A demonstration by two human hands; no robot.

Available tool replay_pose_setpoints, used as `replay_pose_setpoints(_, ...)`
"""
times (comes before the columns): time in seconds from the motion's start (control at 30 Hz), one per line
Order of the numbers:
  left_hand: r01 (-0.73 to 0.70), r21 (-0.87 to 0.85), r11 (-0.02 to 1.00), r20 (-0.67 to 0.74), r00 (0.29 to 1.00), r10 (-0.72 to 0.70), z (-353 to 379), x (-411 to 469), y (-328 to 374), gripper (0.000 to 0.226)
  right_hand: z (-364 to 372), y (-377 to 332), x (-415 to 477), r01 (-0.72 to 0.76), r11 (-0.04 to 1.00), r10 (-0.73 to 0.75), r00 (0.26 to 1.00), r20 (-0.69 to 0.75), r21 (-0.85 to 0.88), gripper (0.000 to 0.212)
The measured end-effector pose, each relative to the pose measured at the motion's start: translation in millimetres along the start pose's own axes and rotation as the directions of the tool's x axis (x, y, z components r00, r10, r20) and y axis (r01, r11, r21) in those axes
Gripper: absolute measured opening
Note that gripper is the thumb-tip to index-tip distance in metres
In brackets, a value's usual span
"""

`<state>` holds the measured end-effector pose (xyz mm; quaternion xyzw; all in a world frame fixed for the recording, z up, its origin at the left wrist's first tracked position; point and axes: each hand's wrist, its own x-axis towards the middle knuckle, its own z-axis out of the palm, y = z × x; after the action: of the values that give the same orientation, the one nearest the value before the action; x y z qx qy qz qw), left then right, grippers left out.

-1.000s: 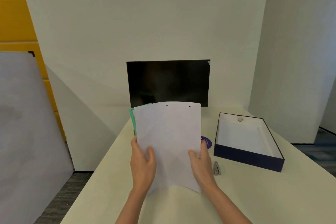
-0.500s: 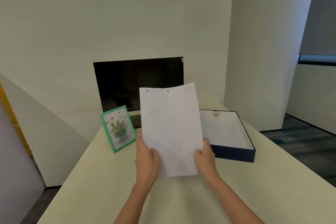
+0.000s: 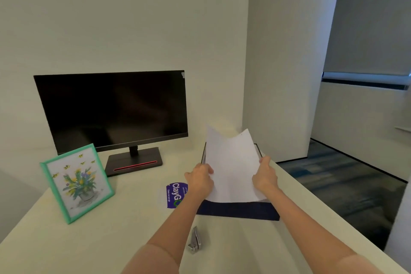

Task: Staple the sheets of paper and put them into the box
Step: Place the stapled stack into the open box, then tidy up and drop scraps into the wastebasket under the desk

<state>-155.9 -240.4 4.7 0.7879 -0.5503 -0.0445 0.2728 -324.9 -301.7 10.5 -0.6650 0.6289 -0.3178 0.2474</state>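
White sheets of paper (image 3: 232,169) are held tilted over the dark blue box (image 3: 238,211), and they hide most of its inside. My left hand (image 3: 201,179) grips the sheets' left edge. Gripping the right edge is my right hand (image 3: 264,174). The sheets' lower edge lies at the box's near wall. A small silver stapler (image 3: 195,240) lies on the table between my forearms, in front of the box.
A black monitor (image 3: 111,109) stands at the back left on the cream table (image 3: 111,240). A green-framed flower picture (image 3: 76,182) leans at the left. A purple sticker (image 3: 175,193) lies left of the box. The table's right edge runs close past the box.
Both hands have carried the sheets away from me and to the right, lowering them from upright in front of the monitor down over the box. The view has turned right.
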Motion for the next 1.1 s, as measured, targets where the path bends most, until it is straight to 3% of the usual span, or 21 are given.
replay_pose_setpoints(0.3, -0.062, 0.286, 0.956, 0.092, 0.995, 0.038, 37.2, 31.5, -10.8, 0.032, 36.1, 25.4, 32.8, -0.012, 0.962, 0.039, 0.995, 0.092, -0.275, 0.037)
replay_pose_setpoints(0.43, -0.128, 0.431, 0.893, 0.102, 0.990, 0.092, 33.8, 26.7, -13.4, 0.028, 38.8, 23.9, 27.1, -0.015, 0.916, 0.080, 0.986, 0.145, -0.402, 0.048)
replay_pose_setpoints(0.57, -0.149, 0.369, 0.918, 0.019, 0.988, 0.153, 17.0, -0.7, -29.0, 0.028, 39.3, 7.9, 7.5, 0.103, 0.873, -0.052, 0.992, 0.119, -0.476, 0.042)
replay_pose_setpoints(0.7, -0.093, 0.194, 0.977, -0.094, 0.989, 0.113, -13.2, -38.8, -60.0, 0.033, 47.6, -19.9, -32.2, 0.354, 0.905, -0.338, 0.935, 0.107, -0.236, 0.038)
replay_pose_setpoints(0.83, 0.089, 0.139, 0.986, -0.192, 0.980, -0.061, -51.3, -81.4, -122.0, 0.038, 70.5, -54.3, -96.2, 0.548, 0.834, -0.550, 0.821, 0.152, 0.056, 0.030)
replay_pose_setpoints(0.97, 0.231, 0.079, 0.970, -0.243, 0.948, -0.206, -79.1, -133.6, -187.5, 0.060, 107.5, -70.9, -157.7, 0.543, 0.817, -0.577, 0.779, 0.246, 0.195, 0.035)
replay_pose_setpoints(1.1, 0.316, 0.108, 0.942, -0.249, 0.927, -0.282, -91.9, -177.5, -239.3, 0.084, 143.8, -74.6, -197.5, 0.510, 0.840, -0.536, 0.725, 0.433, 0.186, 0.049)
